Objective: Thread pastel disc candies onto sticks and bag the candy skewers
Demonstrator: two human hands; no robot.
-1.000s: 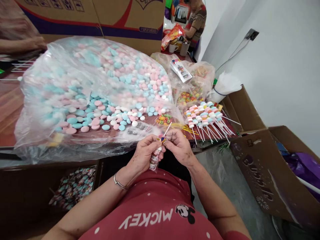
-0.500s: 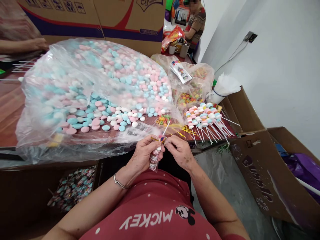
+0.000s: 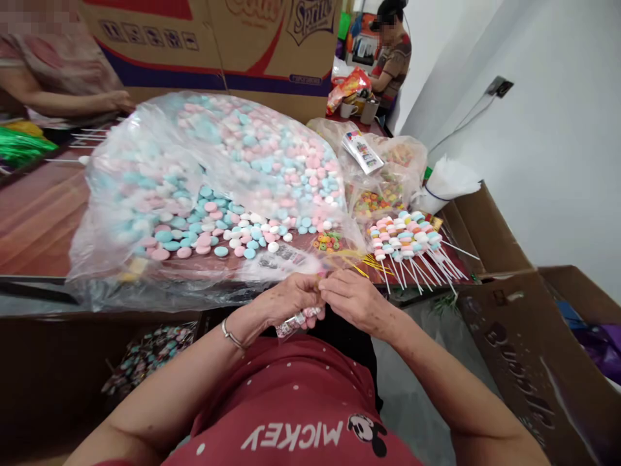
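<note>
In my closed left hand (image 3: 294, 299) is a wrapped candy stick (image 3: 292, 323), pink and white candies inside a clear printed sleeve, tilted down to the left. My right hand (image 3: 356, 303) meets it at the sleeve's neck, its fingers pinched on a gold twist tie, now mostly hidden by both hands. Just beyond them, flat printed sleeves (image 3: 281, 260) lie at the table edge. More gold twist ties (image 3: 376, 264) lie to the right, next to a pile of unwrapped candy sticks (image 3: 405, 236) on white sticks.
A large clear bag of pastel candies (image 3: 252, 149) spills onto the table (image 3: 29, 220). Small candy rings (image 3: 327, 242) lie near its mouth. A box of wrapped sticks (image 3: 150, 356) stands below left, cardboard boxes (image 3: 509, 349) at right. Co-workers (image 3: 392, 58) sit across and at left.
My right hand has moved in against my left at the sleeve's neck, covering the white stick and the tie. The wrapped candy stick has tilted further left. The camera view has shifted.
</note>
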